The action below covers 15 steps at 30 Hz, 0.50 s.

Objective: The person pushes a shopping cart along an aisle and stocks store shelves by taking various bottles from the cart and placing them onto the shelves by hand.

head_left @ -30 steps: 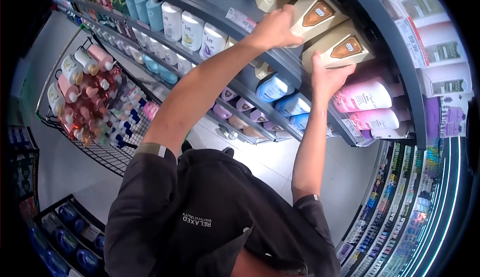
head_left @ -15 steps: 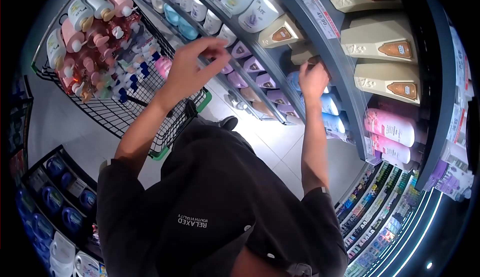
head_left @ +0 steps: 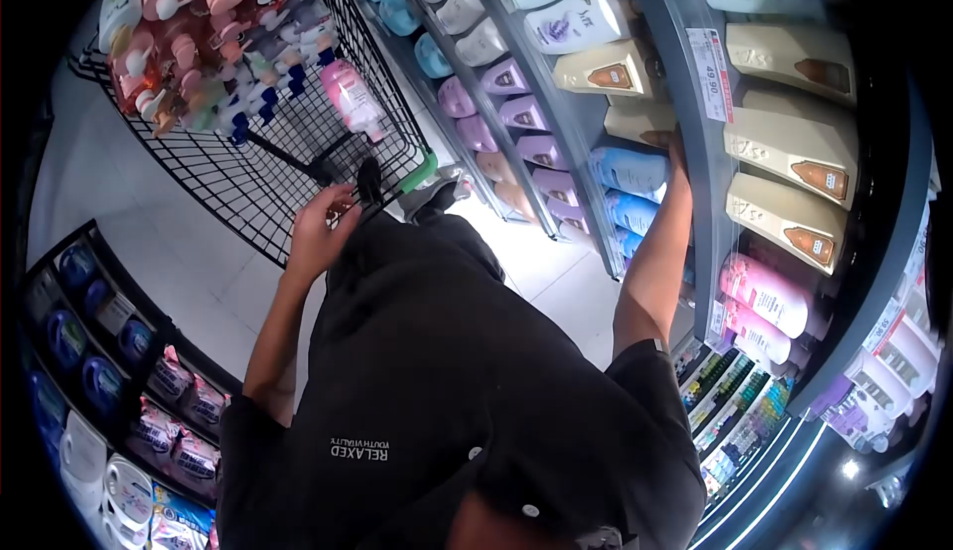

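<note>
My left hand [head_left: 322, 228] is at the near end of the black wire shopping cart [head_left: 204, 158], its fingers curled around at the handle, which is mostly hidden. A pink bottle [head_left: 350, 96] lies in the cart near its right side. My right arm reaches to the shelf, where only part of my right hand [head_left: 679, 156] shows; the shelf edge hides its fingers. Closest to it is a beige bottle [head_left: 635, 121] with a brown label. Below that stand several light-blue bottles [head_left: 629, 171]. Whether my right hand grips anything is hidden.
Pink and white pump bottles [head_left: 189, 29] crowd the cart's far end. Grey shelves [head_left: 685, 44] with beige, purple and white bottles rise on the right, carrying a price tag [head_left: 709, 73]. A low rack [head_left: 124, 297] holding blue containers and pink packs stands at lower left.
My left hand has come down from above the cart to its near end. My right hand has gone deeper behind the shelf edge. The cart has shifted away from me; the view has turned.
</note>
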Each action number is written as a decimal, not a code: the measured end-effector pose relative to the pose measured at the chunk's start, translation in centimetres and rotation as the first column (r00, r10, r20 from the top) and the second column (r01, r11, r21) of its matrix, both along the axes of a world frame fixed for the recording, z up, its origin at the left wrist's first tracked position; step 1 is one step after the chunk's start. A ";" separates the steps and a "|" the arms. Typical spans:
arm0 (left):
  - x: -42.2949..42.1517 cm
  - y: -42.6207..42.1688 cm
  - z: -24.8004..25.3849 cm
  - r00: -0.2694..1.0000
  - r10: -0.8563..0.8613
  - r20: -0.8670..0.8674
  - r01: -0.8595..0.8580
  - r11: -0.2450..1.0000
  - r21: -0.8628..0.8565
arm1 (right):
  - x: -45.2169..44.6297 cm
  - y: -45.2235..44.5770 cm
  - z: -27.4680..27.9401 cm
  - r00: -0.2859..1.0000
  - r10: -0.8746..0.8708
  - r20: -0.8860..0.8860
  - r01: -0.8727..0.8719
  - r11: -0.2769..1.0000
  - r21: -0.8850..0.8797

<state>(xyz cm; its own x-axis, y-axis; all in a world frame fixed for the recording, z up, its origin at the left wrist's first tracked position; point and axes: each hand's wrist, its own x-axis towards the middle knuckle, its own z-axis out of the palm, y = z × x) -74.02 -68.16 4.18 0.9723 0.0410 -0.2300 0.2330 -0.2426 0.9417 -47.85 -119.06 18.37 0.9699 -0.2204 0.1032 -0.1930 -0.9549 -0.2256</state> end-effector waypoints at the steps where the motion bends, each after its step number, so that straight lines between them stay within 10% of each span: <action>1: -0.1 -0.2 -0.2 1.000 0.012 -0.017 -0.012 1.000 0.011 | 0.1 0.0 0.1 1.000 -0.002 0.008 0.002 1.000 0.018; 15: 1.5 -3.2 0.4 0.977 -0.211 0.020 0.200 0.951 0.236 | -3.1 3.2 2.4 0.999 -0.044 -0.011 0.046 0.983 0.178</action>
<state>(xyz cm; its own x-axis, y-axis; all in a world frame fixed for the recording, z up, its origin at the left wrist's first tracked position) -72.48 -71.31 4.53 0.9742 -0.1140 -0.1948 0.1147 -0.4933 0.8622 -50.93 -115.82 20.72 0.9592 -0.2780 0.0513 -0.2370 -0.8898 -0.3900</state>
